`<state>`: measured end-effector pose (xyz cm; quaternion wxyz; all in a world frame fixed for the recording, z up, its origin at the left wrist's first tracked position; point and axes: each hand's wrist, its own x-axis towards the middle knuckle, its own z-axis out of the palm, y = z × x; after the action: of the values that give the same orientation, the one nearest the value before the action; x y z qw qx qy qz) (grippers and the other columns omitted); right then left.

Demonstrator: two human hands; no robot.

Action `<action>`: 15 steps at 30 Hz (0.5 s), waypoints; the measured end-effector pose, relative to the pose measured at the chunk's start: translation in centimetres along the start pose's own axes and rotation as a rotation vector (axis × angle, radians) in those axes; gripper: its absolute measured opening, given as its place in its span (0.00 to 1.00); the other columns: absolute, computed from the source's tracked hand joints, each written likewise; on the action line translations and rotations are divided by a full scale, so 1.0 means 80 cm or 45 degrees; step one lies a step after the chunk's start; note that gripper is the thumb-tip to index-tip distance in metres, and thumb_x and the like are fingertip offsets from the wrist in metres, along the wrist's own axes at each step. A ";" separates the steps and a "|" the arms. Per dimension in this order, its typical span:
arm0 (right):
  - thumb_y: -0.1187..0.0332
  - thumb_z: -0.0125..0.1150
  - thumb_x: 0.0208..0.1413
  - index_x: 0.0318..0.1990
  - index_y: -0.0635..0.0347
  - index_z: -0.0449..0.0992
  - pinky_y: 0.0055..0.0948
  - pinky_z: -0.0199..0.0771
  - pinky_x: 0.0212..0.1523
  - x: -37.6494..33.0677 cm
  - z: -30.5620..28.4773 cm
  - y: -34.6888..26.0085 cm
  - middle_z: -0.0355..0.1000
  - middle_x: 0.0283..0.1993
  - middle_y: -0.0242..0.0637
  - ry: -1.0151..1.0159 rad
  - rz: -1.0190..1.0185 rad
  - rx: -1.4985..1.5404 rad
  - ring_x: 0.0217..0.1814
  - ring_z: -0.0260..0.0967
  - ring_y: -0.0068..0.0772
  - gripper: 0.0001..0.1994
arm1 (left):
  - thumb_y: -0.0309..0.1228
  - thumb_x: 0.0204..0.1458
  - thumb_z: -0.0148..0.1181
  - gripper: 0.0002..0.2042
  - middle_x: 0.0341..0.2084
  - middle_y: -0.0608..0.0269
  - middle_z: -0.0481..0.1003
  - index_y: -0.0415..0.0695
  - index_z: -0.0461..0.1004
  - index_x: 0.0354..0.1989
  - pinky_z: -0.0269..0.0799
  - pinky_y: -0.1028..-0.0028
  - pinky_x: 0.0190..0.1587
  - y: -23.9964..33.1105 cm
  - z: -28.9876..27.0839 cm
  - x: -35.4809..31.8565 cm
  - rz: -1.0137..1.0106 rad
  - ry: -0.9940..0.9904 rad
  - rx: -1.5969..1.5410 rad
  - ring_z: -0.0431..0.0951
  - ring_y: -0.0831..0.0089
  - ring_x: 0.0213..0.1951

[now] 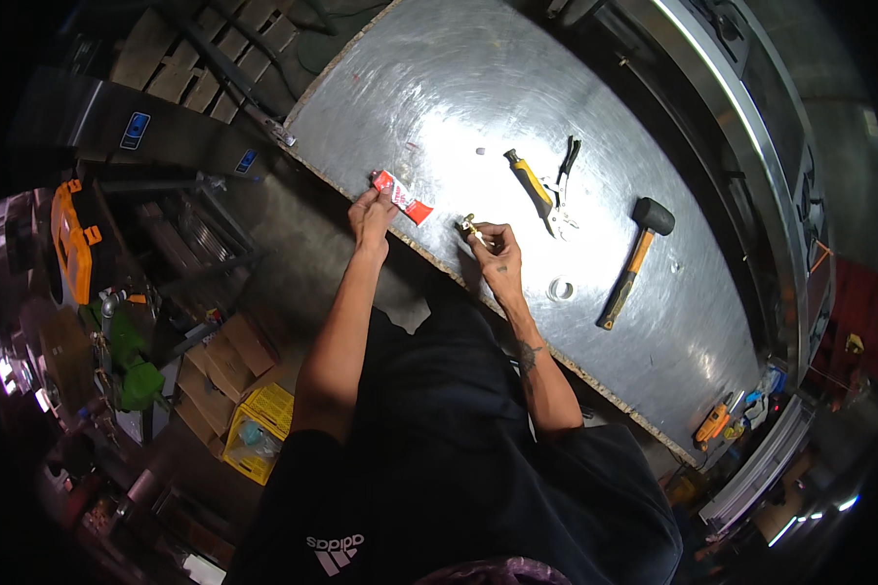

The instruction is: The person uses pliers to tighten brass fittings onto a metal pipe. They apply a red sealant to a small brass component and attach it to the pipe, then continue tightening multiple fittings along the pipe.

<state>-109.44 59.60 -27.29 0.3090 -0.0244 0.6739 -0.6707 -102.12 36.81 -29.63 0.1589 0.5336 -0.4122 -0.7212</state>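
Note:
Near the table's front edge, my left hand (371,216) is closed on a red and white squeeze tube (401,197), which slants down to the right. My right hand (498,252) pinches a small brass-coloured fitting (470,226) just over the metal tabletop (439,78). Its exact kind is too small to make out. Beyond the right hand lie locking pliers (541,192) with a yellow and black grip, their jaws toward me. A white ring-shaped roll (560,290) rests close to my right wrist. A small grey cap-like piece (480,151) sits farther back.
To the right lies a rubber mallet (639,258) with a black head. An orange tool (714,421) and small items crowd the table's right corner. On the floor side at left are a yellow crate (263,414), cardboard (226,366) and an orange case (71,244).

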 end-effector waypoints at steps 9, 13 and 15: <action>0.72 0.64 0.66 0.49 0.66 0.74 0.23 0.73 0.49 0.004 0.008 -0.003 0.78 0.41 0.35 -0.028 0.130 0.119 0.43 0.73 0.22 0.09 | 0.34 0.64 0.64 0.17 0.45 0.57 0.81 0.33 0.76 0.54 0.81 0.66 0.52 -0.003 -0.024 0.011 0.061 -0.106 0.041 0.81 0.70 0.46; 0.70 0.62 0.68 0.50 0.67 0.74 0.25 0.73 0.50 0.006 0.010 -0.008 0.78 0.40 0.36 -0.078 0.142 0.121 0.43 0.74 0.24 0.10 | 0.31 0.62 0.66 0.17 0.43 0.57 0.80 0.31 0.75 0.53 0.83 0.68 0.50 -0.021 -0.023 0.027 0.086 -0.074 0.059 0.81 0.71 0.44; 0.69 0.62 0.68 0.50 0.66 0.74 0.25 0.74 0.50 0.004 0.011 -0.011 0.78 0.41 0.36 -0.086 0.156 0.136 0.43 0.74 0.24 0.10 | 0.30 0.61 0.67 0.16 0.42 0.57 0.80 0.31 0.75 0.52 0.83 0.68 0.50 -0.020 -0.015 0.022 0.132 -0.054 0.047 0.81 0.71 0.43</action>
<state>-109.63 58.57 -26.56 0.3728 0.0105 0.6265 -0.6843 -101.35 36.10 -32.04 0.1772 0.4989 -0.4559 -0.7155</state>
